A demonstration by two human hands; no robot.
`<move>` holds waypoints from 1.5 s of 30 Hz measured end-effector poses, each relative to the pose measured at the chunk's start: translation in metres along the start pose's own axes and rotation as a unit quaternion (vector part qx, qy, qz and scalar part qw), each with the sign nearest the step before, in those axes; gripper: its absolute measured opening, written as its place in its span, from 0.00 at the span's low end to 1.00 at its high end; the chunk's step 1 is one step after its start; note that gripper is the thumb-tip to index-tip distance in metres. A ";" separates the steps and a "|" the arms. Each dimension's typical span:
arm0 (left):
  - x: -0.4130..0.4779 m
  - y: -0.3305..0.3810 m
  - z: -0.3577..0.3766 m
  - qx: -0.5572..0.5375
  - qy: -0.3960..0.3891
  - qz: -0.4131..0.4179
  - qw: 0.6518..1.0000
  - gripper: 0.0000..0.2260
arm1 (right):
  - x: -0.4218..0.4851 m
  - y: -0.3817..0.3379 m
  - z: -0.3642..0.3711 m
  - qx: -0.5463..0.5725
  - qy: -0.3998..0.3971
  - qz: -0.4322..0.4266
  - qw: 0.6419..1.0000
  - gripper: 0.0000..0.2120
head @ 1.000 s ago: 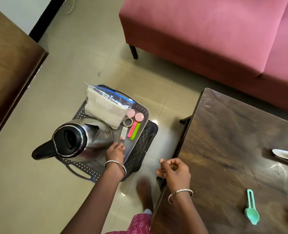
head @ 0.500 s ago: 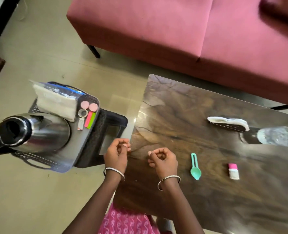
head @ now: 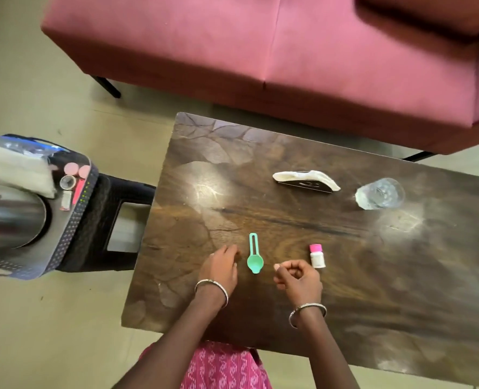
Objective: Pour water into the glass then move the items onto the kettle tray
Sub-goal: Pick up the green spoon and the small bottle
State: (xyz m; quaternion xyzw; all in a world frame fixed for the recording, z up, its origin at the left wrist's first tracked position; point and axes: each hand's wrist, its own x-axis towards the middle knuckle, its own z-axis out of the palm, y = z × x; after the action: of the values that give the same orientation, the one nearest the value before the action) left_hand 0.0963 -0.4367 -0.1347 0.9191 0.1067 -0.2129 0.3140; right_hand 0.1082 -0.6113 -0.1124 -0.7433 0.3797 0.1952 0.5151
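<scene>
A green plastic spoon [head: 254, 255] lies near the front of the dark wooden table [head: 345, 276]. My left hand [head: 222, 267] hovers just left of its bowl, fingers curled, holding nothing. On the other side of the spoon, my right hand [head: 298, 279] is loosely closed and empty. A small white bottle with a pink cap [head: 316, 256] lies just beyond that hand. A glass of water [head: 380, 193] stands at the far right. The steel kettle [head: 8, 217] sits on the grey tray [head: 72, 223] at the left.
A black holder with white napkins [head: 307, 181] stands at the table's far side. The tray rests on a dark stool [head: 114, 217] and carries a bagged white cloth [head: 16, 167], pink lids, a tape roll and small sticks. A pink sofa [head: 288, 51] runs behind the table.
The view has swung right from the kettle tray to the table. My left hand left the tray, and both hands moved over the table to either side of the green spoon.
</scene>
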 end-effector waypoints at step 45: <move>-0.040 -0.121 -0.055 -0.232 0.114 -0.137 0.956 0.08 | -0.031 -0.025 0.130 -0.138 -0.148 -0.136 0.970 0.19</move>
State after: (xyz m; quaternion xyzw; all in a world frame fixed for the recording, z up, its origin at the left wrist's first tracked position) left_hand 0.0389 -0.3106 -0.1419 0.8158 0.3132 -0.1172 0.4718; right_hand 0.1210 -0.4768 -0.1266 -0.8145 0.1640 0.2818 0.4799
